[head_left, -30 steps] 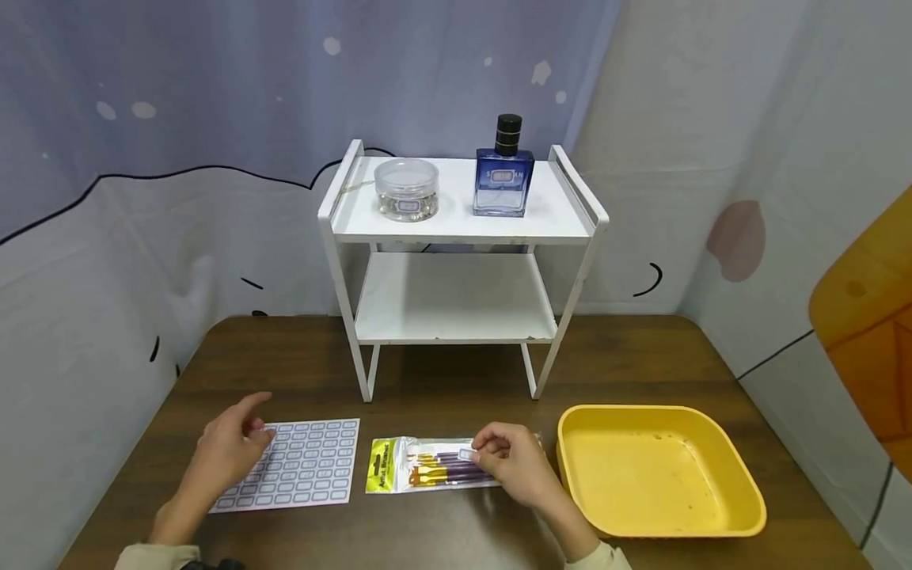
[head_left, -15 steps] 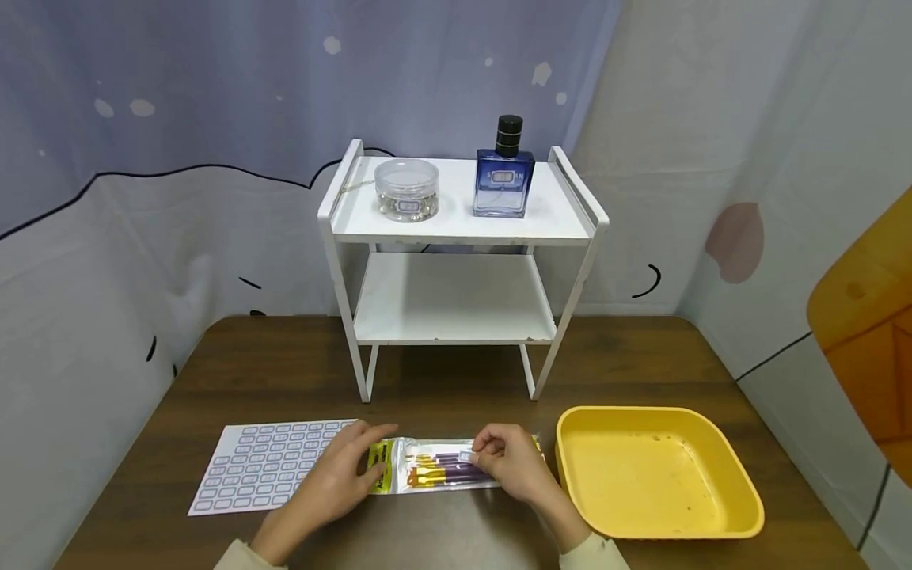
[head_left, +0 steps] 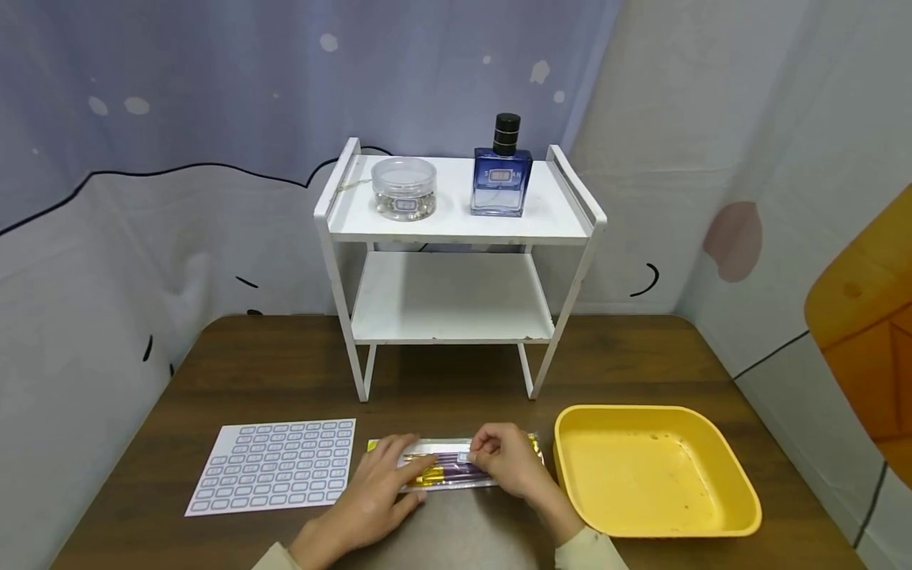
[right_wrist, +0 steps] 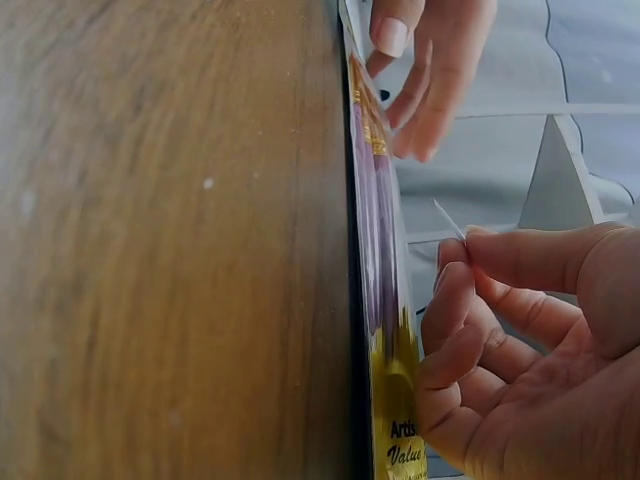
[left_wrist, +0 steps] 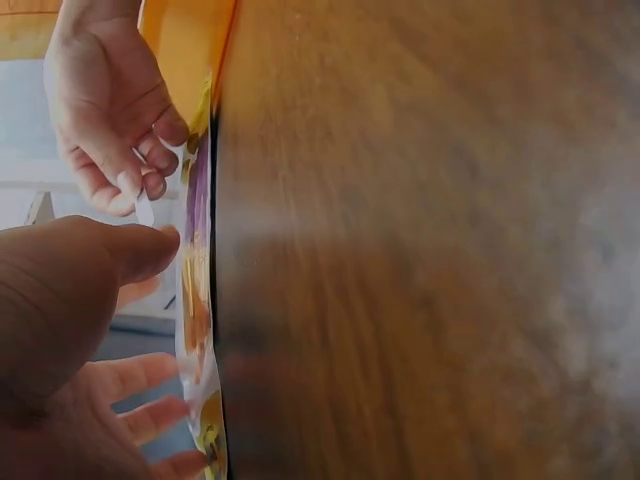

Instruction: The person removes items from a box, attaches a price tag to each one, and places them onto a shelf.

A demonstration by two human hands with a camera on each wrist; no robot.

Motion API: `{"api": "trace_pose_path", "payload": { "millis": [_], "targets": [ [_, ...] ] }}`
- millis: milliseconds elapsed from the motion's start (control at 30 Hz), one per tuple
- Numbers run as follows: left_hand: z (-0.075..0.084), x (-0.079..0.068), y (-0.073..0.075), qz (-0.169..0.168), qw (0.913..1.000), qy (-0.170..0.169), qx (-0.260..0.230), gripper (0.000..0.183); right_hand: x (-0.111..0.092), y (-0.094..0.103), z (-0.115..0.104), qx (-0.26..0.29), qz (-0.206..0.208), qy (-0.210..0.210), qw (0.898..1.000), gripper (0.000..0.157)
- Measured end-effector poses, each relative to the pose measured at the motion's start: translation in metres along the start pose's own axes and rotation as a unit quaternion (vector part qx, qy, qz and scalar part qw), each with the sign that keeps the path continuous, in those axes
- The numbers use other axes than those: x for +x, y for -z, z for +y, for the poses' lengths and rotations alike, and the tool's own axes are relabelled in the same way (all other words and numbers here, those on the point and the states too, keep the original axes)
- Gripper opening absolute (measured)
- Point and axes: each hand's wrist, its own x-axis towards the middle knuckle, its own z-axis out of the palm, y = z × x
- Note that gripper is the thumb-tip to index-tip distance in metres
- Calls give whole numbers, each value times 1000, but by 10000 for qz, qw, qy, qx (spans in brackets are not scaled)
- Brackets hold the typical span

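Note:
A clear packet of paintbrushes [head_left: 459, 475], purple-handled with gold ferrules, lies flat on the table. Over its left part my left hand [head_left: 378, 495] spreads its fingers, which rest on or just above the plastic; its yellow header is mostly covered. My right hand [head_left: 516, 467] pinches a small blue-bordered sticker label [head_left: 462, 457] between thumb and index finger above the packet. Seen edge-on in the right wrist view, the label [right_wrist: 449, 219] stands clear of the packet [right_wrist: 375, 210]. A white sheet of labels [head_left: 278, 467] lies to the left.
A white two-tier rack [head_left: 456, 297] stands behind, carrying a round clear jar [head_left: 404, 190] and a blue perfume bottle [head_left: 501, 182], both labelled. To the right sits a yellow tray [head_left: 655, 526]. Patterned fabric [head_left: 178, 237] hangs around the wooden table [head_left: 271, 356].
My left hand has moved right, from the label sheet onto the left part of the brush packet. The right hand stays in place, still pinching the label.

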Motion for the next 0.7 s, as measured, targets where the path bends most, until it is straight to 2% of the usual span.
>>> {"api": "trace_pose_path", "payload": {
  "millis": [233, 433, 700],
  "targets": [
    [0, -2, 4, -266, 9996, 16, -39, 45, 2, -3, 1, -315, -27, 8, 9995, 12],
    [1, -2, 4, -462, 9989, 93, -47, 43, 2, -2, -1, -326, -60, 0, 9994, 13],
    [2, -3, 3, -515, 9985, 180, -87, 43, 2, -1, -3, -294, -214, -89, 9993, 13]
  ]
}}
